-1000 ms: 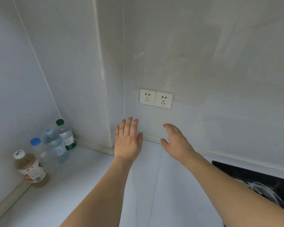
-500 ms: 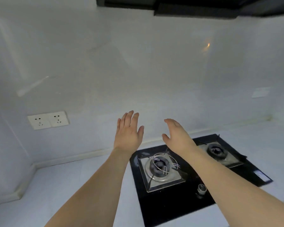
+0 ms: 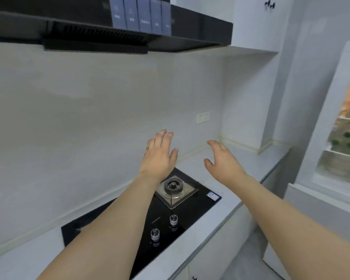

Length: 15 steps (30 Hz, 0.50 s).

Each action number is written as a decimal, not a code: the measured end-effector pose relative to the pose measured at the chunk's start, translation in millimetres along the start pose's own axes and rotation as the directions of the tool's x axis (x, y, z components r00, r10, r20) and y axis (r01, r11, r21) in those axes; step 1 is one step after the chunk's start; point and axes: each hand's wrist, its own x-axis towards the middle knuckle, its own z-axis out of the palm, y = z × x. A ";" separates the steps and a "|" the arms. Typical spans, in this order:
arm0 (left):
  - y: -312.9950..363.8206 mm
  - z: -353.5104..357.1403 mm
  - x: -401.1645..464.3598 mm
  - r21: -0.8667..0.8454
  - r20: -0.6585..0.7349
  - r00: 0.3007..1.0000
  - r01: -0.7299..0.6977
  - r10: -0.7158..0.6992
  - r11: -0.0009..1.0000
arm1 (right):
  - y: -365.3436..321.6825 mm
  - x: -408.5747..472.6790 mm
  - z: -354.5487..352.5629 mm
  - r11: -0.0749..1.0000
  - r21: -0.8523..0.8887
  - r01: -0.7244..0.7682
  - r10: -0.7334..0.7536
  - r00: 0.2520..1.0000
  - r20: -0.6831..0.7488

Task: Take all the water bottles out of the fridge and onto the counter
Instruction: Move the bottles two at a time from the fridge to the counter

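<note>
Both the left hand (image 3: 159,156) and the right hand (image 3: 223,161) hang in the air with fingers spread and loose, holding nothing, above the stove (image 3: 182,217) set in the counter (image 3: 249,156). Far right, the open fridge (image 3: 339,138) shows blurred bottles (image 3: 346,138) on its shelves.

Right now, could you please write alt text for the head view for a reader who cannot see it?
Two bare forearms reach forward over a white counter, the left hand and right hand open and holding nothing. Below them sits a black gas hob under a dark range hood. At the far right an open fridge shows blurred blue and green bottle caps.
</note>
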 end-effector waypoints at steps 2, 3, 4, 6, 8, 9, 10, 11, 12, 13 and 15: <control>27.8 11.6 16.7 -0.021 0.021 0.999 -0.049 0.050 0.999 | 27.9 -4.3 -23.4 0.999 -0.011 -0.039 0.038 0.999 -0.032; 41.5 17.5 24.7 -0.033 0.029 0.997 -0.075 0.076 0.997 | 41.0 -6.5 -33.6 0.998 -0.013 -0.062 0.062 0.997 -0.051; 58.5 25.8 34.0 -0.045 0.042 0.993 -0.104 0.106 0.994 | 56.7 -9.5 -44.9 0.996 -0.014 -0.091 0.090 0.993 -0.071; 80.6 37.3 46.4 -0.055 0.054 0.988 -0.141 0.144 0.988 | 76.7 -12.1 -57.2 0.993 -0.015 -0.117 0.115 0.990 -0.086; 103.2 53.0 61.0 -0.065 0.064 0.980 -0.184 0.188 0.981 | 98.2 -13.5 -68.9 0.988 -0.025 -0.153 0.150 0.984 -0.101; 113.2 62.6 68.3 -0.073 0.072 0.976 -0.202 0.207 0.977 | 109.4 -12.8 -73.9 0.985 -0.030 -0.168 0.164 0.980 -0.109; 121.9 72.5 75.5 -0.086 0.082 0.972 -0.215 0.222 0.973 | 120.1 -11.6 -77.5 0.983 -0.036 -0.179 0.174 0.978 -0.116; 129.5 82.4 82.7 -0.099 0.091 0.968 -0.226 0.235 0.969 | 130.6 -9.7 -80.1 0.981 -0.042 -0.188 0.181 0.976 -0.122; 137.3 94.3 90.8 -0.110 0.098 0.964 -0.238 0.249 0.965 | 143.1 -6.5 -82.0 0.979 -0.045 -0.198 0.191 0.973 -0.128; 144.3 106.3 99.0 -0.119 0.104 0.960 -0.246 0.259 0.962 | 155.4 -2.8 -83.6 0.977 -0.047 -0.209 0.201 0.970 -0.138; 154.8 126.6 113.8 -0.138 0.106 0.955 -0.261 0.276 0.956 | 176.3 4.7 -85.1 0.973 -0.051 -0.224 0.214 0.965 -0.153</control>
